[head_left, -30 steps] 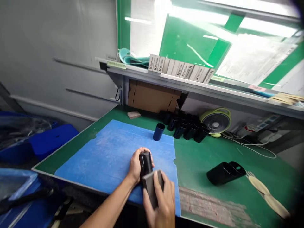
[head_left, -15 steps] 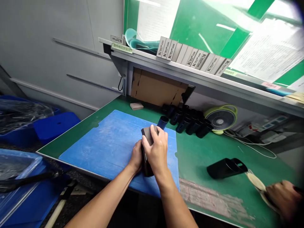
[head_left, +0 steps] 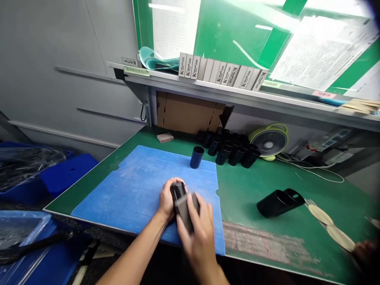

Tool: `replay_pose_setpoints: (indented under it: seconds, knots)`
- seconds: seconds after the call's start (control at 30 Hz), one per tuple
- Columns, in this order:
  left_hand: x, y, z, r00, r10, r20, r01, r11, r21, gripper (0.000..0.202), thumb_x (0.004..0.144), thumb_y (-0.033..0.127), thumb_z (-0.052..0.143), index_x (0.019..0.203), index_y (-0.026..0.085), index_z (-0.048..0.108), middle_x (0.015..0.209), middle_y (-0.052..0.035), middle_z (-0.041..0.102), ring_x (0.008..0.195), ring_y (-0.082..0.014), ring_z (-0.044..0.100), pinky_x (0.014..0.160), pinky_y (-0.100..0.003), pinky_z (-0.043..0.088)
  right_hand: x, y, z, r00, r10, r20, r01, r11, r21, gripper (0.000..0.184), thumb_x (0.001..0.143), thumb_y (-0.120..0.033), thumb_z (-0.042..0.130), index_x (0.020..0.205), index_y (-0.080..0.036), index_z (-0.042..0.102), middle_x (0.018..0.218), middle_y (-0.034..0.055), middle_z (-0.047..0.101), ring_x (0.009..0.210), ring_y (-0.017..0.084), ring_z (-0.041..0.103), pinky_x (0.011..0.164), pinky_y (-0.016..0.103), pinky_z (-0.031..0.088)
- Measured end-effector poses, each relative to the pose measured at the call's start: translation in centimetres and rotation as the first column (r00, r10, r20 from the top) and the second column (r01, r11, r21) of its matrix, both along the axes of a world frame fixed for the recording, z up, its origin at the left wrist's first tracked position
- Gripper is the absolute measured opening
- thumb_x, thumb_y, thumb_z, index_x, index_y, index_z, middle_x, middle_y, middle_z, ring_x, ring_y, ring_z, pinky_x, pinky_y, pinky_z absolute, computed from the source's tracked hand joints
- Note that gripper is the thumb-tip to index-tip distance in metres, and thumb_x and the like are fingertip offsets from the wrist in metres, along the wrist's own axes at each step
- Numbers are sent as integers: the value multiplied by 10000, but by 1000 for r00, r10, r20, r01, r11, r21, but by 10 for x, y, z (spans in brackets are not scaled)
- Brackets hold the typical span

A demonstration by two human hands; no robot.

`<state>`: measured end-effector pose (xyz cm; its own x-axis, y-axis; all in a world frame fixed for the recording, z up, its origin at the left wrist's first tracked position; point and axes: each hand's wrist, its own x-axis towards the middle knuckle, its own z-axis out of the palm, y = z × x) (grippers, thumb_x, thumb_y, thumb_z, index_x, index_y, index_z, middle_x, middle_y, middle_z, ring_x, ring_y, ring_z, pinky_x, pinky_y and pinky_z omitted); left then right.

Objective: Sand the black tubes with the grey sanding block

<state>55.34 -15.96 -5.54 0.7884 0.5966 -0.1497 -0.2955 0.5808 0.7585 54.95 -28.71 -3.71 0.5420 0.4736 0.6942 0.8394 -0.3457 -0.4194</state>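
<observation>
My left hand is wrapped round a black tube-shaped part that lies on the blue mat. My right hand grips a grey block and presses it against the black part; this hand is blurred by motion. A dark blue cup stands upright at the mat's far edge, apart from both hands.
A cluster of black cups stands at the back beside a small green fan. A black double-tube part lies on the green table, with tan oval pieces to its right. Another person's hand shows at the right edge. Blue bins stand left.
My right hand with the grey block has slid back toward me along the black part, after being farther forward half a second ago. The other person's hand has drawn back to the right.
</observation>
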Motion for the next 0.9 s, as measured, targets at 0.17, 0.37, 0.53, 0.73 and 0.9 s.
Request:
replay_pose_setpoints:
  seconds: [0.17, 0.37, 0.53, 0.73, 0.9]
  knots:
    - [-1, -3, 4, 991, -133, 4, 133, 991, 3, 364, 877, 508, 512, 828, 169, 635, 645, -37, 648, 518, -193, 632, 536, -293, 493, -43, -53, -36, 999, -7, -48, 5, 999, -46, 638, 945, -162, 600, 1549, -181, 397, 1491, 205, 477, 1265, 352, 553, 977, 545, 529]
    - [-1, 2, 5, 983, -184, -13, 184, 983, 10, 341, 882, 491, 540, 860, 163, 634, 686, -44, 656, 561, -199, 646, 556, -297, 508, -24, -97, -21, 988, -84, -127, 89, 995, 34, 660, 945, -262, 648, 1550, -193, 394, 1478, 164, 524, 1338, 353, 522, 1090, 586, 454]
    - [-1, 6, 10, 983, -183, 7, 183, 982, -44, 312, 878, 448, 600, 948, 152, 671, 787, -60, 682, 692, -208, 685, 706, -345, 566, -10, -124, -20, 956, -166, -244, 194, 976, 95, 602, 959, -319, 643, 1520, -226, 443, 1472, 127, 527, 1351, 324, 511, 1108, 552, 461]
    - [8, 5, 9, 995, -86, -57, 88, 996, 27, 374, 866, 527, 620, 841, 155, 650, 710, -39, 645, 597, -190, 649, 587, -327, 558, -17, -112, -26, 957, -83, -277, 90, 996, 11, 604, 979, -302, 606, 1542, -221, 401, 1485, 134, 493, 1361, 322, 485, 1112, 544, 451]
    - [13, 2, 2, 998, 10, -67, -5, 996, 84, 445, 882, 577, 547, 798, 153, 652, 664, -34, 630, 533, -184, 628, 519, -309, 527, -35, -80, -26, 981, -10, -194, -7, 997, -82, 642, 984, -237, 572, 1577, -195, 331, 1531, 156, 422, 1390, 327, 429, 1109, 527, 441]
